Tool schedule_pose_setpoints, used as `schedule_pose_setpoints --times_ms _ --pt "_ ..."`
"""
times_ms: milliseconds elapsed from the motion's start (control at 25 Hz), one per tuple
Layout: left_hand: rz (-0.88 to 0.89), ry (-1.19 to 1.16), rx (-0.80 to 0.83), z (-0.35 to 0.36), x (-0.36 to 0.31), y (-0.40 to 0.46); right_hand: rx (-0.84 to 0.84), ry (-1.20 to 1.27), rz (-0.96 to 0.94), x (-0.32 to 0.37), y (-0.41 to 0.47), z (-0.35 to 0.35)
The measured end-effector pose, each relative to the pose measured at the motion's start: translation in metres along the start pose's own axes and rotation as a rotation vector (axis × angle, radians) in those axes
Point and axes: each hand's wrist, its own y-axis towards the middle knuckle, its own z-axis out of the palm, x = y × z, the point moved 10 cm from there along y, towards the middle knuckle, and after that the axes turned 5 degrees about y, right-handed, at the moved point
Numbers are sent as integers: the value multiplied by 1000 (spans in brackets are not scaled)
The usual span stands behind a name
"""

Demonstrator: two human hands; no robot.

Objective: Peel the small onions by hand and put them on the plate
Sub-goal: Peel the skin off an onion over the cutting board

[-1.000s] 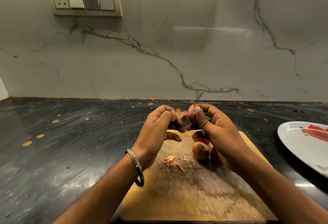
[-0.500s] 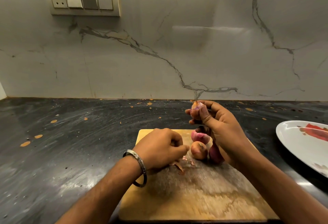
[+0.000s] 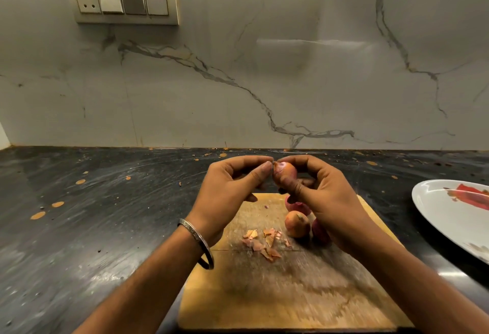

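My right hand [image 3: 328,196] holds a small reddish onion [image 3: 284,172] above the far end of the wooden cutting board [image 3: 291,294]. My left hand [image 3: 230,190] is raised beside it, thumb and forefinger pinching at the onion's tip. Three more small onions lie on the board under my right hand: one brownish onion [image 3: 297,223], a pink one [image 3: 296,205] behind it, and a dark red one [image 3: 318,229] partly hidden by my wrist. A small heap of dry peels [image 3: 264,241] lies on the board. The white plate [image 3: 434,209] with a red pattern sits at the right edge.
The board rests on a dark, speckled stone counter [image 3: 92,227] that runs back to a marble wall. A switch panel [image 3: 124,2] is mounted high on the wall at the left. A metal bangle [image 3: 201,243] circles my left wrist.
My left hand went down to the board, dropped peel on the heap, then rose back to the onion's tip. My right hand kept the onion raised throughout.
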Motion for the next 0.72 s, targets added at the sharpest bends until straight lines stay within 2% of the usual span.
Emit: schedule_pose_setpoints --times_ms 160,280,720 --pt "19 20 1 2 0 0 29 -110 -82 8 -3 5" --pt "76 50 -23 -1 -3 1 41 -90 -97 8 -4 7" --pt "262 349 -121 -1 -17 -4 -106 -317 -227 28 -8 -2"
